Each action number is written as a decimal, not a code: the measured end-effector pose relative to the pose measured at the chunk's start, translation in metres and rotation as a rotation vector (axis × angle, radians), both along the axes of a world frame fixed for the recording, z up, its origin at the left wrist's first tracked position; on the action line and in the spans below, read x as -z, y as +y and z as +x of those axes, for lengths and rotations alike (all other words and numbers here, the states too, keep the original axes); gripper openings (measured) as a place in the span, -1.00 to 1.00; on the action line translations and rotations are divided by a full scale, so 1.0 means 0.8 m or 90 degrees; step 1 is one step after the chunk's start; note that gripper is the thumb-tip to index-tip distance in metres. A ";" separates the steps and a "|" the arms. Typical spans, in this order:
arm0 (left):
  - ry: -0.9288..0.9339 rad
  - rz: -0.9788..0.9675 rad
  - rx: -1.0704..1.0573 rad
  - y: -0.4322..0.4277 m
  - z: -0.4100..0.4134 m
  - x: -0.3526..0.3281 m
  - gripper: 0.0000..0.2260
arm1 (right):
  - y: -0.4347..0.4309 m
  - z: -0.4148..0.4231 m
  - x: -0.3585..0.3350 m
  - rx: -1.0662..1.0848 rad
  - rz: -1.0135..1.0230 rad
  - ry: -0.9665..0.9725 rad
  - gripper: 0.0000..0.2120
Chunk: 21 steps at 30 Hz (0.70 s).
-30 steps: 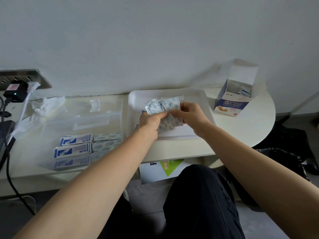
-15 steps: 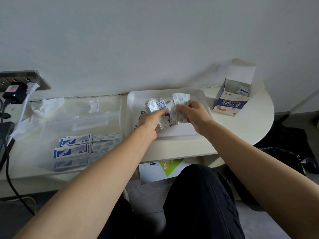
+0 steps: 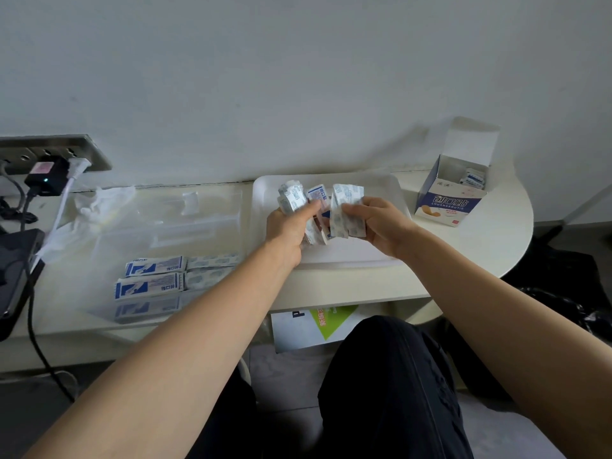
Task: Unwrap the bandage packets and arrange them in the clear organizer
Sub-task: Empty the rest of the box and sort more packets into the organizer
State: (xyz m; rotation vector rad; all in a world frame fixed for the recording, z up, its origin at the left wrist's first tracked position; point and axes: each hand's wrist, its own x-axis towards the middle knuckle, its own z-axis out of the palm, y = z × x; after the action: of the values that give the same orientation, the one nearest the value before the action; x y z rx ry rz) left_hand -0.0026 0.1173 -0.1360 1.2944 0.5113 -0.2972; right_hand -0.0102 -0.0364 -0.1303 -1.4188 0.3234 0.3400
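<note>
Left hand [image 3: 286,231], fingers curled, clamps one sheaf of small white-and-blue paper bandage packets [image 3: 291,198], which fans toward twelve o'clock. Right hand [image 3: 381,223], likewise curled, pinches a second sheaf [image 3: 346,207] just beside it at three o'clock. Loose packets overlap between the palms, so it cannot be told whether the two sheaves touch.

Both sheaves are held above the white rectangular plastic tray [image 3: 394,193], probably so that any dropped packet lands in it and not on the floor. Splitting the bundle in two appears intended to free a portion small enough to lay flat.

At nine o'clock from the hands lies the clear rectangular plastic organizer [image 3: 212,223]. The part of it nearest the person, at about eight o'clock, holds rows of stored packets [image 3: 152,279] lying flat and side by side. The task is thus partly done.

At two o'clock from the hands, well apart, stands an open blue-and-white cardboard box [image 3: 447,200] with more packets inside. It rests on the pale round-ended table [image 3: 490,246]. Crumpled clear wrapping [image 3: 99,207] lies at the organizer's ten o'clock corner.

One second earlier both hands closed on a single bundle held low over the tray. Half a second earlier the bundle had begun to part. Now the two sheaves stand further apart. The organizer's rows and the box have not moved.
</note>
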 end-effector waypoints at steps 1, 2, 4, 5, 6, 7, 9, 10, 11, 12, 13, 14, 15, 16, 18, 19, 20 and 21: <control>-0.020 0.007 -0.004 0.005 0.001 -0.004 -0.88 | 0.000 0.002 -0.004 0.007 0.005 -0.001 -0.94; -0.046 0.019 -0.005 0.011 0.001 -0.010 -0.92 | 0.001 0.003 -0.009 0.007 0.011 -0.003 -0.95; -0.109 0.046 0.010 0.024 0.002 -0.022 -0.96 | 0.006 0.005 -0.020 -0.005 0.015 -0.011 -0.95; -0.138 0.062 0.029 0.031 0.000 -0.029 -0.95 | 0.009 0.006 -0.025 -0.014 0.013 -0.016 -0.94; -0.160 0.082 0.052 0.041 -0.003 -0.037 -0.92 | 0.015 0.006 -0.030 -0.032 0.009 -0.023 -0.93; -0.177 0.106 0.077 0.050 -0.006 -0.044 -0.89 | 0.020 0.006 -0.035 -0.054 -0.001 -0.030 -0.92; -0.197 0.166 0.107 0.069 -0.014 -0.059 -0.84 | 0.034 0.008 -0.042 -0.101 -0.017 -0.044 -0.85; -0.206 0.186 0.102 0.082 -0.019 -0.067 -0.83 | 0.045 0.009 -0.045 -0.122 -0.026 -0.055 -0.80; -0.207 0.193 0.087 0.091 -0.021 -0.073 -0.83 | 0.053 0.011 -0.047 -0.126 -0.032 -0.069 -0.77; -0.201 0.189 0.053 0.105 -0.025 -0.079 -0.82 | 0.068 0.013 -0.052 -0.122 -0.028 -0.086 -0.74; -0.192 0.177 0.016 0.119 -0.028 -0.082 -0.82 | 0.082 0.015 -0.055 -0.105 -0.019 -0.100 -0.73; -0.180 0.163 -0.013 0.129 -0.029 -0.084 -0.81 | 0.093 0.015 -0.057 -0.088 -0.003 -0.111 -0.74; -0.165 0.156 -0.041 0.146 -0.033 -0.085 -0.81 | 0.109 0.015 -0.058 -0.085 0.003 -0.120 -0.78; -0.151 0.150 -0.055 0.157 -0.037 -0.085 -0.82 | 0.121 0.014 -0.058 -0.084 0.004 -0.121 -0.82; -0.126 0.140 -0.068 0.181 -0.045 -0.084 -0.84 | 0.144 0.010 -0.059 -0.096 -0.006 -0.108 -0.85; -0.114 0.133 -0.075 0.191 -0.049 -0.083 -0.85 | 0.154 0.008 -0.060 -0.100 -0.010 -0.097 -0.85; -0.106 0.129 -0.089 0.203 -0.053 -0.082 -0.87 | 0.166 0.006 -0.060 -0.106 -0.023 -0.085 -0.85; -0.099 0.125 -0.104 0.213 -0.056 -0.081 -0.88 | 0.176 0.005 -0.061 -0.113 -0.048 -0.073 -0.84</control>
State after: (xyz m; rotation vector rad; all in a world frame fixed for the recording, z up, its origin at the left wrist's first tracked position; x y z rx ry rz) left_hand -0.0472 0.2876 -0.0711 1.4435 0.5186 -0.0096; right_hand -0.0060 0.1048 -0.0818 -1.5389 0.1177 0.3930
